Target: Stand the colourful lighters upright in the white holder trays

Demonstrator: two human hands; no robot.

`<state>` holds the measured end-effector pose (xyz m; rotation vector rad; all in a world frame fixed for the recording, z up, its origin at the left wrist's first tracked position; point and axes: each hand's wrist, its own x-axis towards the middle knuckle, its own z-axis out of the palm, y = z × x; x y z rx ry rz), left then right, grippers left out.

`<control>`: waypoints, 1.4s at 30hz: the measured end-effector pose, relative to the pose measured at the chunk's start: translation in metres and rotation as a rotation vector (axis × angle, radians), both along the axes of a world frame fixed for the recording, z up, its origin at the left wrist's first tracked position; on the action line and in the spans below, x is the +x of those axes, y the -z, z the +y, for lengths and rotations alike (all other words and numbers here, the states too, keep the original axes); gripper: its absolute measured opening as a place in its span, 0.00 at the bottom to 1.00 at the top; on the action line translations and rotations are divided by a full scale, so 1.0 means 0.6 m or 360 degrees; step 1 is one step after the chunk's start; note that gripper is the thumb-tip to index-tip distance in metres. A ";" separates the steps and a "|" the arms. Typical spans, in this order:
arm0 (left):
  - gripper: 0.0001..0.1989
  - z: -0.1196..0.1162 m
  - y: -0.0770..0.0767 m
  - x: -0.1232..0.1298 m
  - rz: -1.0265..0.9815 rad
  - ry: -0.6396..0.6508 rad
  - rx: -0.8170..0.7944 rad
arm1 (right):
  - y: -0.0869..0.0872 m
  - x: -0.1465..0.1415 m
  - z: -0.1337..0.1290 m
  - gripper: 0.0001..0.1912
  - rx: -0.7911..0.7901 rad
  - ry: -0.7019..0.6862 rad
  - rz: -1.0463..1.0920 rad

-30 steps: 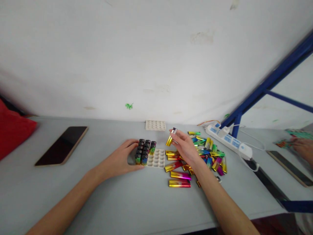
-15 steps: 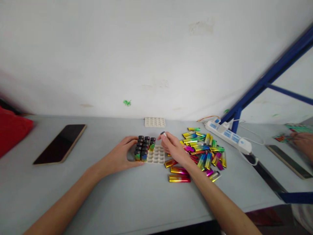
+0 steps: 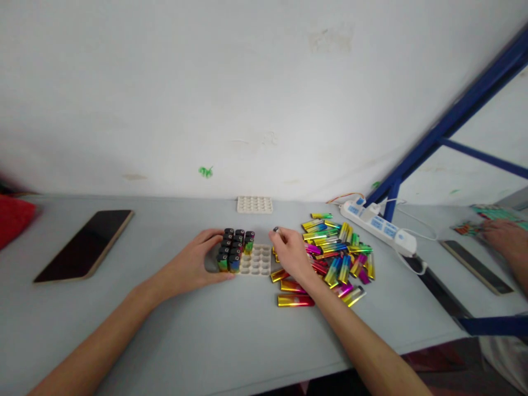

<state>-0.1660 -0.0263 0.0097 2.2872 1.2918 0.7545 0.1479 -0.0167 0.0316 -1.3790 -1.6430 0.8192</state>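
A pale tray (image 3: 256, 262) with rows of round-edged holes lies in front of me. Lighters (image 3: 233, 246) with black tops stand upright in its left part, while holes on the right show bare. My left hand (image 3: 190, 263) curls around the tray's left end, its thumb along the front and its fingers behind. Closed fingers of my right hand (image 3: 292, 254) pinch a lighter (image 3: 276, 229) above the tray's right edge. Only the end of that lighter shows. Beside and partly under my right forearm spreads a loose pile of shiny, multicoloured lighters (image 3: 344, 267).
A second pale tray (image 3: 254, 204) rests near the wall. To the left are a dark flat panel (image 3: 84, 242) and something red (image 3: 14, 220). A white power strip (image 3: 377, 225) and blue metal frame (image 3: 421, 154) stand right. Another person's hand (image 3: 505, 234) is at far right.
The whole view has shifted slightly. My right hand has turned a little, still pinching the lighter near the tray's right edge. My left hand keeps its place around the tray.
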 end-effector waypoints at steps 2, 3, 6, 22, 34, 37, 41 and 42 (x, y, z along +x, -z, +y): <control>0.35 0.002 0.002 -0.003 0.0010 0.0002 0.0006 | -0.001 0.000 0.002 0.28 0.0012 0.0009 0.0006; 0.35 0.003 0.003 -0.005 0.0015 0.0002 0.0007 | -0.002 0.001 0.003 0.28 0.0020 0.0003 0.0011; 0.37 0.006 0.007 -0.006 0.0013 -0.0008 0.0010 | -0.010 0.001 -0.001 0.32 0.0050 -0.0069 0.0031; 0.35 0.005 0.011 0.003 0.0050 -0.0043 0.0057 | -0.001 -0.001 -0.003 0.27 0.0095 -0.0054 -0.0109; 0.37 0.001 0.009 0.011 -0.0012 -0.0006 0.0036 | 0.004 0.016 -0.004 0.19 0.0568 -0.0431 -0.0453; 0.36 0.000 0.010 0.011 -0.0018 0.0002 0.0024 | 0.002 0.016 -0.007 0.21 0.0623 -0.0384 -0.0500; 0.35 0.001 0.013 0.010 -0.0017 -0.0007 0.0037 | 0.001 0.009 -0.017 0.21 0.0475 -0.0454 -0.0494; 0.35 0.001 0.014 0.009 -0.0020 -0.0009 0.0039 | 0.003 0.006 -0.018 0.20 0.0425 -0.0456 -0.0491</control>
